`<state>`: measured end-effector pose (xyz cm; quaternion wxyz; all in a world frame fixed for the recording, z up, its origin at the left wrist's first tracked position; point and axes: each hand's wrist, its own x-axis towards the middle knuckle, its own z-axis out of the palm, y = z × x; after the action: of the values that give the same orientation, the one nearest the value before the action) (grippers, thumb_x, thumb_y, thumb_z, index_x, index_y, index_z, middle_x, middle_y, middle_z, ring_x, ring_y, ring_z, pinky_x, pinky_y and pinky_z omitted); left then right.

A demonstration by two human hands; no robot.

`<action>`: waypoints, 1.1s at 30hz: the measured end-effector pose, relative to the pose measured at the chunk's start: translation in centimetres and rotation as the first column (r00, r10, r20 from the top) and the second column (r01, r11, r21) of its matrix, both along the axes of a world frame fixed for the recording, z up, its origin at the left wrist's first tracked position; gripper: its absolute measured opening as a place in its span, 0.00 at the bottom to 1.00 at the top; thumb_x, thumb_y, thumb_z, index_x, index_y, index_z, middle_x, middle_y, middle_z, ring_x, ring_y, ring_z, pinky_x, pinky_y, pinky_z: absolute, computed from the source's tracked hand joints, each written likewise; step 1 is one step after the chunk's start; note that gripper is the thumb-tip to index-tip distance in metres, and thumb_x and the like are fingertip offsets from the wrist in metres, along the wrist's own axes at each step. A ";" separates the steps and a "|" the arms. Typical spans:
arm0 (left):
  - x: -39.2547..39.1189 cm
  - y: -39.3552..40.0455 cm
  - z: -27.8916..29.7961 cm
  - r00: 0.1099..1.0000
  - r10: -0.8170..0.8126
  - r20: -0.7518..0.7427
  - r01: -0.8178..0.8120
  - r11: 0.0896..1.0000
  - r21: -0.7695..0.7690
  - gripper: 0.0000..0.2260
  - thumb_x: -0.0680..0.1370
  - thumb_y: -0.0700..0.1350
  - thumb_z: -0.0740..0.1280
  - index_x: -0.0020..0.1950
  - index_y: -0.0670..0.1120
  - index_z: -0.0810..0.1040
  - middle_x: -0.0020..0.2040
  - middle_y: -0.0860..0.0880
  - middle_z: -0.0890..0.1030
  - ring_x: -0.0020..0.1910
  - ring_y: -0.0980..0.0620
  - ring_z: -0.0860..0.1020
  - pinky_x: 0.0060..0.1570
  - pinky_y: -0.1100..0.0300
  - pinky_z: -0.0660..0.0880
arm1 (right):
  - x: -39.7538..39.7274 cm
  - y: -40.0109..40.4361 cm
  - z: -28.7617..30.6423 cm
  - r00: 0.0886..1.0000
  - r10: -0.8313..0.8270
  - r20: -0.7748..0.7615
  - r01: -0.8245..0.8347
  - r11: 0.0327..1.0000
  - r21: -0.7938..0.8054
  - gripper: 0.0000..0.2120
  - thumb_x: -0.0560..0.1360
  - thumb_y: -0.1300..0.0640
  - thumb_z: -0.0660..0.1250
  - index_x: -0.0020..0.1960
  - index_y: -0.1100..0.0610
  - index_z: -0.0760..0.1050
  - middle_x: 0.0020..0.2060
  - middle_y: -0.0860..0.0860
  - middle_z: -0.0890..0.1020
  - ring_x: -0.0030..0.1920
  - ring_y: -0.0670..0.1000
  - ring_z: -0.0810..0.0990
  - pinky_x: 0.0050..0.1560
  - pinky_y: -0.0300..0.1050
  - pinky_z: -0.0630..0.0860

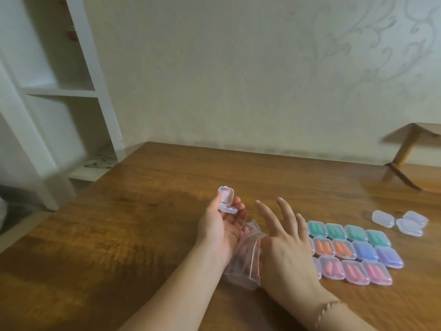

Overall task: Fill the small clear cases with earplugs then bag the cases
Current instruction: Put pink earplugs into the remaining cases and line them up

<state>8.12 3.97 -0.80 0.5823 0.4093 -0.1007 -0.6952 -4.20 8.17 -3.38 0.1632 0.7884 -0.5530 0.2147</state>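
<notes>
One open case (226,199) is pinched in the left hand (220,231) at ten o'clock; the right hand (286,244) is spread over the bag (245,256) of earplugs. Filling is judged underway; plugs must be picked next.

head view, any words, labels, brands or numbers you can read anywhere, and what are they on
None can be read.
The filled cases, the empty cases, the open case in the left hand and the plastic bag show no print.
The wall bears only a swirl pattern.
</notes>
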 end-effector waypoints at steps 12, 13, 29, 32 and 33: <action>0.0 -0.3 0.3 0.985 -0.084 0.151 0.091 0.995 -0.037 0.15 0.75 0.56 0.70 0.50 0.45 0.84 0.39 0.47 0.83 0.37 0.51 0.80 0.40 0.57 0.70 | -3.2 1.7 1.2 0.961 0.127 0.246 -0.146 0.987 0.064 0.05 0.64 0.47 0.78 0.35 0.39 0.83 0.64 0.43 0.78 0.71 0.55 0.65 0.61 0.63 0.70; 0.0 -0.4 0.4 0.981 -0.092 0.173 0.101 0.994 -0.048 0.15 0.75 0.56 0.70 0.51 0.45 0.85 0.39 0.47 0.83 0.36 0.52 0.80 0.39 0.57 0.70 | -3.6 2.1 1.8 0.941 0.137 0.308 -0.174 0.980 0.095 0.07 0.64 0.45 0.79 0.37 0.37 0.83 0.64 0.38 0.77 0.71 0.51 0.66 0.61 0.57 0.72; 0.6 0.9 0.4 0.969 -0.248 -0.022 0.228 0.920 -0.320 0.17 0.83 0.47 0.59 0.64 0.37 0.78 0.63 0.35 0.80 0.56 0.43 0.80 0.56 0.54 0.78 | -0.2 -2.1 3.8 0.853 0.208 0.479 -0.150 0.976 -0.156 0.04 0.71 0.49 0.74 0.44 0.47 0.86 0.43 0.40 0.85 0.47 0.50 0.79 0.42 0.53 0.76; 0.5 0.9 0.4 0.969 -0.248 -0.006 0.232 0.916 -0.328 0.16 0.82 0.47 0.59 0.60 0.38 0.81 0.64 0.35 0.78 0.57 0.42 0.79 0.52 0.55 0.79 | 0.2 -2.1 3.3 0.879 0.162 0.448 -0.113 0.984 -0.134 0.05 0.68 0.53 0.78 0.43 0.45 0.85 0.43 0.39 0.85 0.47 0.50 0.79 0.43 0.53 0.75; 0.5 0.8 0.3 0.967 -0.255 -0.005 0.240 0.916 -0.322 0.16 0.82 0.47 0.60 0.58 0.38 0.82 0.64 0.35 0.78 0.57 0.42 0.79 0.51 0.55 0.80 | 0.2 -2.2 3.2 0.884 0.159 0.440 -0.112 0.985 -0.132 0.06 0.68 0.54 0.78 0.44 0.45 0.85 0.43 0.40 0.85 0.48 0.50 0.79 0.43 0.53 0.75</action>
<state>8.65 4.82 -0.47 0.5504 0.2774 -0.2490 -0.7471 -3.98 6.01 -0.22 0.0560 0.7447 -0.5074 0.4299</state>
